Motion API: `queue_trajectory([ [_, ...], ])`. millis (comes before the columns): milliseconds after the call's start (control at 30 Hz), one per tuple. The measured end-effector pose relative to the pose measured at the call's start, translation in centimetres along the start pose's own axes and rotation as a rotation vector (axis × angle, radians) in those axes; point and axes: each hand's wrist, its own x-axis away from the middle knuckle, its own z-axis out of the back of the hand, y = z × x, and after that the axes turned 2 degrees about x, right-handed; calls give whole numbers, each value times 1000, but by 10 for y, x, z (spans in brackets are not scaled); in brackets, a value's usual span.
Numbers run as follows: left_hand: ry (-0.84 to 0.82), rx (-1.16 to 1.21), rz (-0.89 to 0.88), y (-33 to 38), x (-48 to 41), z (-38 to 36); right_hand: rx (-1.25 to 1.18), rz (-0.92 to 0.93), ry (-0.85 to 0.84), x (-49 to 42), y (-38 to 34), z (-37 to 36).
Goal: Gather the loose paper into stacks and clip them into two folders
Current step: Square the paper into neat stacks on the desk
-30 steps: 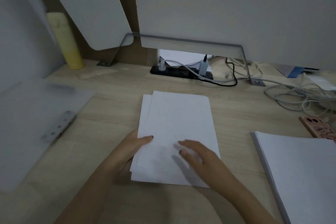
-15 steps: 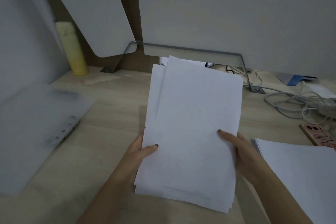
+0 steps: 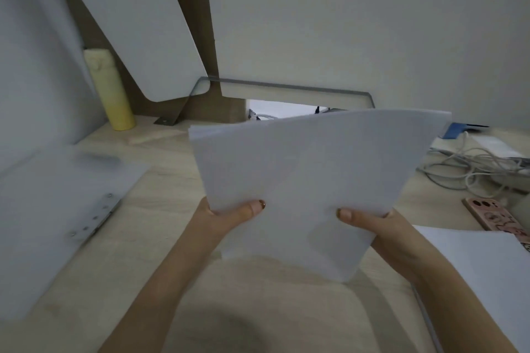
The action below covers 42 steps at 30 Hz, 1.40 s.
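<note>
Status: gathering roughly half done, clipping at 0.

- Sheaf of loose white paper sheets [image 3: 309,180] is off the light wooden desk [image 3: 160,238], in the air over its middle, long side roughly across, tilted up toward the right. Top-left edges are fanned, so it is not squared yet.
- Left hand [image 3: 232,218] grasps the sheaf's lower-left edge with the thumb on the front face. Right hand [image 3: 381,232] does the same at the lower right. The fingers behind the paper are hidden, but both hands are clamped on the sheaf.
- A 2nd white paper stack [image 3: 481,281] lies flat at the desk's right edge and looks tidy. It is not clipped as far as I can see.
- Frosted translucent plastic folder [image 3: 57,209] lies open on the left, and its metal clip strip [image 3: 94,215] is bare with no paper in it. I can't make out a 2nd folder.

Left, my read: tap the sheaf square, clip it into the folder, then do the same for stack 2.

Diff vs earlier:
- 1 s ago the sheaf lay flat on the desk under both hands.
- 0.5 s ago it was lifted, long side upright.
- Now it is turned about a quarter turn and both hands grip its lower edge.
- Folder and right stack haven't moved.
</note>
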Motion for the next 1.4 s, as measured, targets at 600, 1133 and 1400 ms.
queue_trajectory([
  [600, -378, -253, 321, -71, 23, -127, 617, -340, 548, 74, 17, 117],
  [1133, -457, -349, 434, -122, 64, -222, 1104, -534, 779, 118, 58, 211],
  [1400, -283, -112, 668, -124, 44, -223, 1184, -492, 741, 115, 73, 203],
])
